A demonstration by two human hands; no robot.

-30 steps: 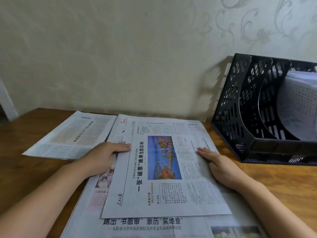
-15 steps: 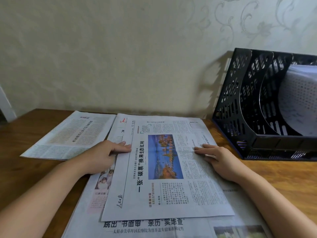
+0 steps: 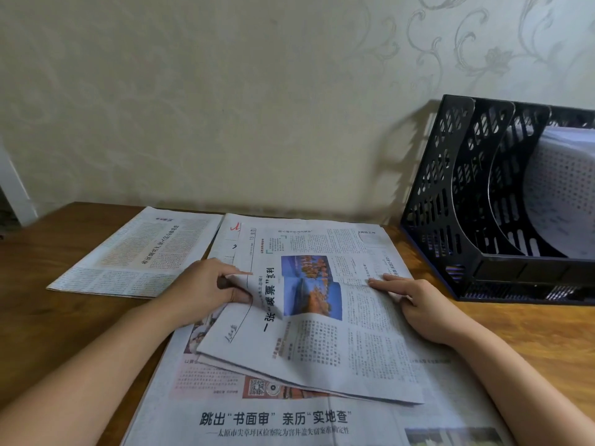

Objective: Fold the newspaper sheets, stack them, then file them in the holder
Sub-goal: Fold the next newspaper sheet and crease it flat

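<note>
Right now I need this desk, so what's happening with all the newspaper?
A person is folding the top newspaper sheet. The left hand pinches its left edge and lifts it, while the right hand presses flat on the right side. More sheets lie underneath, a folded paper sits to the left, and the black holder waits at right with paper already inside.

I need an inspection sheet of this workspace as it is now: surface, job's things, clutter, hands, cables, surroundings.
Surface: wooden table, mostly covered by newspapers.
Job's things: top sheet half lifted and creasing, on an open newspaper; folded newspaper at the left; black holder at the right, with papers inside.
Clutter: nothing seen.
Hands: left hand pinches the top sheet's left edge; right hand presses it flat.
Cables: nothing seen.
Surroundings: patterned wall behind.
</note>
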